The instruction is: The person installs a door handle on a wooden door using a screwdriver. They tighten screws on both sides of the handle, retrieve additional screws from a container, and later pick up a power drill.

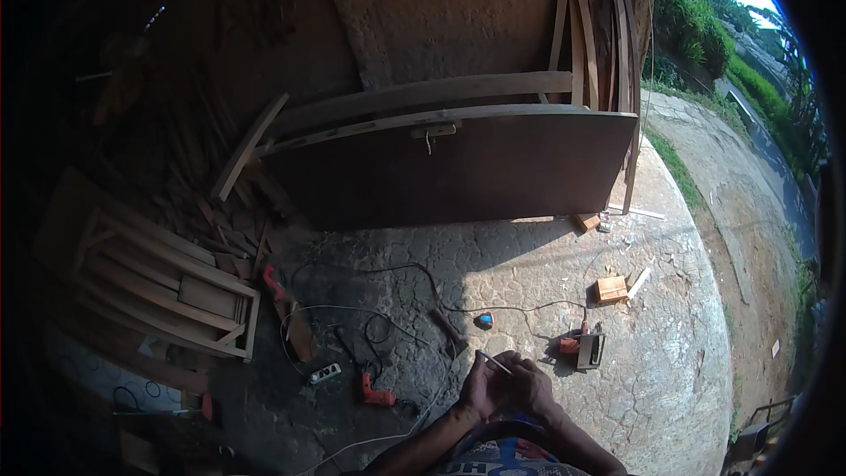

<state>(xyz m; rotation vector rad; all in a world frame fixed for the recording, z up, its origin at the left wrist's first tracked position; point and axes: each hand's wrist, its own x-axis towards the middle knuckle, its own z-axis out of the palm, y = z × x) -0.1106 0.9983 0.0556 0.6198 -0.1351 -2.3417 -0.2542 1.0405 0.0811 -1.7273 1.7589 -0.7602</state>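
Observation:
Both my hands are together in front of my body, low in the picture. My left hand [480, 390] has its fingers bent around one end of a thin pale rod [496, 363]. Its other end is pinched by my right hand [532, 388]. The rod is too small to tell its kind. On the concrete just beyond my hands lies a blue and black tape measure [485, 321]. To the right rests an orange and silver power tool [583, 348] with its cord. An orange drill [379, 390] lies to the left.
A dark door panel [458, 172] with a lock handle [434, 132] stands on its long edge ahead. Wooden frames [172, 286] lie at left near a red-handled tool [273, 282]. A power strip [324, 374] and cords cross the floor. Wood blocks [611, 289] lie right.

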